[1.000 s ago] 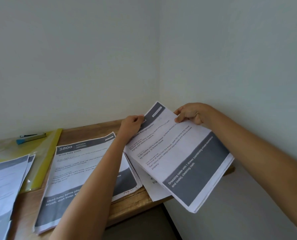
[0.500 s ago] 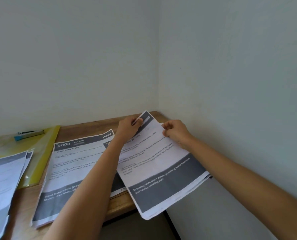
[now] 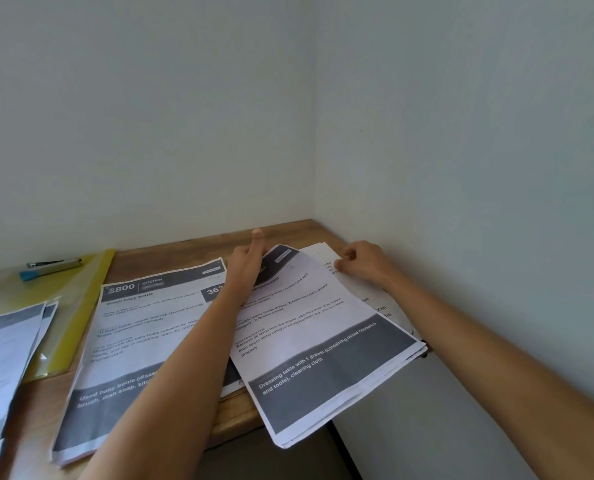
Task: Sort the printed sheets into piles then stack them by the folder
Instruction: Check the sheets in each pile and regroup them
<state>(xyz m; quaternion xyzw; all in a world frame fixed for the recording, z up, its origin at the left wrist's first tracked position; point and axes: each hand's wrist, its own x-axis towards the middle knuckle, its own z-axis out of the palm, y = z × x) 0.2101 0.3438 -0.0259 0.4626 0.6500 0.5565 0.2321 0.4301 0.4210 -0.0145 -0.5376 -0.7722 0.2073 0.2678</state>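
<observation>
A bundle of printed sheets [image 3: 323, 344] with dark header and footer bands lies at the table's right end, overhanging the front edge. My left hand [image 3: 247, 261] rests on its upper left corner, thumb raised and fingers loose. My right hand [image 3: 361, 259] pinches the top edge of a white sheet [image 3: 382, 306] that sticks out from under the bundle. A second pile headed "Wash baby bottle" [image 3: 139, 337] lies to the left, partly under my left forearm. A third pile [image 3: 4, 344] sits at the far left on a yellow transparent folder [image 3: 81, 306].
The wooden table [image 3: 184, 251] fits into a corner between two pale walls. A blue and silver pen [image 3: 49, 266] lies on the folder at the back left. The floor shows below the table's front edge.
The bundle came down from a raised, tilted hold onto the table. My left hand loosened its grip and my right hand moved to the sheet underneath.
</observation>
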